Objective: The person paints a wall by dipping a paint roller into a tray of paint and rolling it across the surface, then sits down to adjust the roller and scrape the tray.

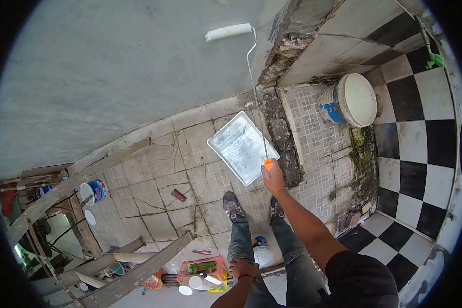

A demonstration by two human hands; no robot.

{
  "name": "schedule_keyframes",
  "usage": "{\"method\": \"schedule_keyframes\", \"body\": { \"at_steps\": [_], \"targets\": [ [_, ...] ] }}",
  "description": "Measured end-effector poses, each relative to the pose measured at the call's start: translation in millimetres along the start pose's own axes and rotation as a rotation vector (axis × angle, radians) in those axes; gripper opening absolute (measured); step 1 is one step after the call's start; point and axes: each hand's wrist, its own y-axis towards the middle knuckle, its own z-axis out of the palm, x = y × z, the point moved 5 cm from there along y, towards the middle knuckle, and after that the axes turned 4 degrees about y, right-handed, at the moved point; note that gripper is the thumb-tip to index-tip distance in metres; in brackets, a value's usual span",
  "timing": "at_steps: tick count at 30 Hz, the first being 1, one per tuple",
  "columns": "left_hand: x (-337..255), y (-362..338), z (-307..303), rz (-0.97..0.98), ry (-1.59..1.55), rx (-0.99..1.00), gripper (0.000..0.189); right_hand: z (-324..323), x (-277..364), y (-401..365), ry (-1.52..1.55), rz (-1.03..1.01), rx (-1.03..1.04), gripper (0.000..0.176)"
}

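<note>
My right hand (272, 176) is closed around the orange handle of a paint roller (251, 66). Its long wire frame reaches up and away from me, and the white roller sleeve (228, 32) is at the grey wall (138, 61); firm contact is hard to judge. Below the rod, a white paint tray (231, 134) lies on the tiled floor, its inside wet with whitish paint. My left hand (243, 269) rests on my left leg, holding no tool, its fingers loosely bent over the jeans.
A large paint bucket (357, 100) stands in the right corner. Wooden ladder rails (138, 267) cross the left side. Behind my feet are a red crate of supplies (205, 269), pliers (201, 252) and a small paint can (262, 251). A brownish block (178, 195) lies on the floor.
</note>
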Motion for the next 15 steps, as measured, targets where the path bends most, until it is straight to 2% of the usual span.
{"method": "schedule_keyframes", "body": {
  "at_steps": [3, 7, 9, 11, 15],
  "targets": [
    [0, 0, 0, -0.002, 0.006, -0.006, 0.084, 3, 15, 4, -0.007, -0.081, -0.060, 0.025],
    [-1, 2, 2, 0.004, -0.018, 0.021, 0.088, 8, 51, 28, 0.085, -0.010, -0.026, 0.023],
    [1, 4, 3, 0.000, -0.008, 0.038, 0.090, 10, 65, 42, 0.133, -0.062, -0.058, 0.022],
    [1, 3, 2, -0.007, -0.015, 0.070, 0.095, 16, 57, 51, 0.129, -0.064, -0.050, 0.021],
    [0, 0, 0, -0.015, -0.022, 0.050, 0.097, 38, -1, 48, 0.156, -0.007, -0.014, 0.022]
  ]
}}
